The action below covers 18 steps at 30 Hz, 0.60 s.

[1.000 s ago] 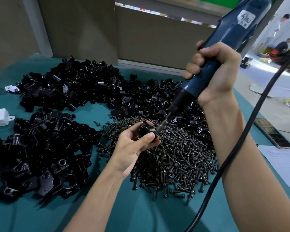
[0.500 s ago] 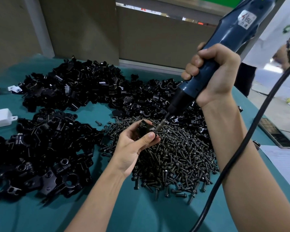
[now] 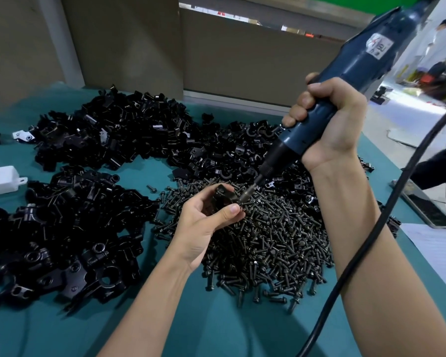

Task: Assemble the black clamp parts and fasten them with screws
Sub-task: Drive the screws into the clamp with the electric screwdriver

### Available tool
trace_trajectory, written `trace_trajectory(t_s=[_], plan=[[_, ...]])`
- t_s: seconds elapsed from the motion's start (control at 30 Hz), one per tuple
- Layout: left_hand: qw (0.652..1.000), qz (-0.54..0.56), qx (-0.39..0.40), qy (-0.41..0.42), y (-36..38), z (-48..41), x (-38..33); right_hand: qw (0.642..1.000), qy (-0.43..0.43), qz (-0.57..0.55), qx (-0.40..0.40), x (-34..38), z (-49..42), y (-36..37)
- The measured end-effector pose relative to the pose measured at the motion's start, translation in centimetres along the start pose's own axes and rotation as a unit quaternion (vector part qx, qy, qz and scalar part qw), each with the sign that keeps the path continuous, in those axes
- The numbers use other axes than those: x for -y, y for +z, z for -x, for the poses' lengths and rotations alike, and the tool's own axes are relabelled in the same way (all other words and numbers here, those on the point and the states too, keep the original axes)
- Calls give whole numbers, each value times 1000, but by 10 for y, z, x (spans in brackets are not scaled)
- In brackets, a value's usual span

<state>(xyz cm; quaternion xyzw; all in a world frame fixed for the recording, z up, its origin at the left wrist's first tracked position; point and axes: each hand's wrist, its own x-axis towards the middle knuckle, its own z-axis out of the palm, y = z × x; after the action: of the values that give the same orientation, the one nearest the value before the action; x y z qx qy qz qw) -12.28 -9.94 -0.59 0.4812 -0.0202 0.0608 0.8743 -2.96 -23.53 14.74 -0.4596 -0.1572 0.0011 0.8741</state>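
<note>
Left hand (image 3: 206, 222): fingers and thumb curled round a black clamp (image 3: 223, 199), held just above the far-left edge of the screw pile (image 3: 281, 240). Right hand (image 3: 330, 124): fist wrapped tight round the blue electric screwdriver (image 3: 358, 63), tool tilted above the pile's far side, bit tip touching the clamp's right face. Black cable (image 3: 371, 240) runs down right of the pile. Loose clamp parts: one heap (image 3: 62, 233) left of the pile, another (image 3: 108, 135) beyond it to the left. White box (image 3: 0, 180) far left. All on a teal table (image 3: 216, 325).
</note>
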Motion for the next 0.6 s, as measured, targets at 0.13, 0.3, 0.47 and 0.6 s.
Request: trace_trajectory(t_s=[0.13, 0.3, 0.47, 0.6], plan=[[1000, 6, 0, -4, -3, -1, -1, 1000, -1, -7, -5, -1, 0, 1], [1000, 5, 2, -2, -3, -1, -1, 1000, 0, -8, 0, 0, 1, 1], [1000, 4, -4, -2, -4, -1, -2, 1000, -2, -11, -7, -2, 2, 2], [1000, -3, -2, -3, -4, -1, -2, 1000, -2, -7, -14, -3, 3, 2]])
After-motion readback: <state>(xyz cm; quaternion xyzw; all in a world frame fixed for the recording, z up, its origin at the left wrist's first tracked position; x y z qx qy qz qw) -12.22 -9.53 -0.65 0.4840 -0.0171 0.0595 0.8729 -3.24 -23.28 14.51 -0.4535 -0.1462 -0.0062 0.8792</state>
